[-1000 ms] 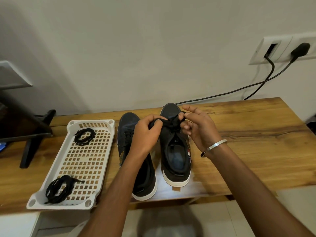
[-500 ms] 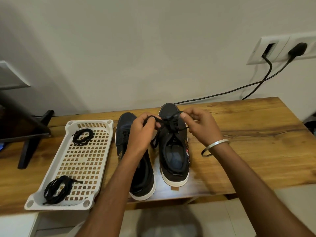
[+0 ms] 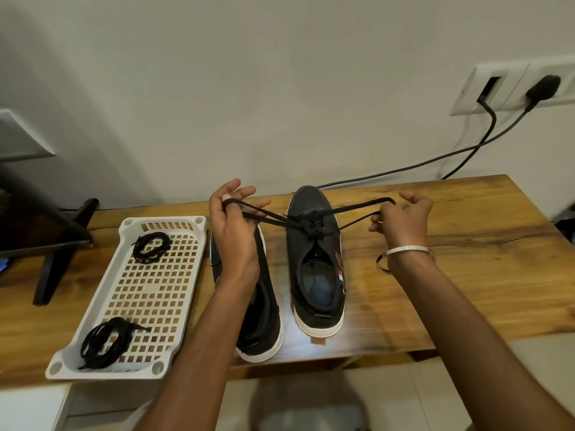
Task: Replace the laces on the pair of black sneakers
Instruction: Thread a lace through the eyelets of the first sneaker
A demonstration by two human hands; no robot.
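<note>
Hands swung apart, so we're pulling lace (image 3: pixel 357 207) ends wide; left hand (image 3: pixel 234 233) and right hand (image 3: pixel 401 219) fingers pinching loops. Right sneaker (image 3: pixel 314 259) on worktop (image 3: pixel 466 275) barely unlaced, left sneaker (image 3: pixel 261 321) untouched, spare laces (image 3: pixel 151 246) waiting in tray (image 3: pixel 93 346).

Both bare forearms reach forward from the lower edge of the view, spread well apart. The left hand (image 3: pixel 234 234) is raised with its back toward the camera, thumb and forefinger curled and pinching a loop of black lace (image 3: pixel 249 209), the other fingers fanned loosely upward. The right hand (image 3: pixel 404 217) sits out to the right, knuckles up, fingers curled and pinching the opposite loop. A silver bangle (image 3: pixel 404 255) circles the right wrist.
</note>
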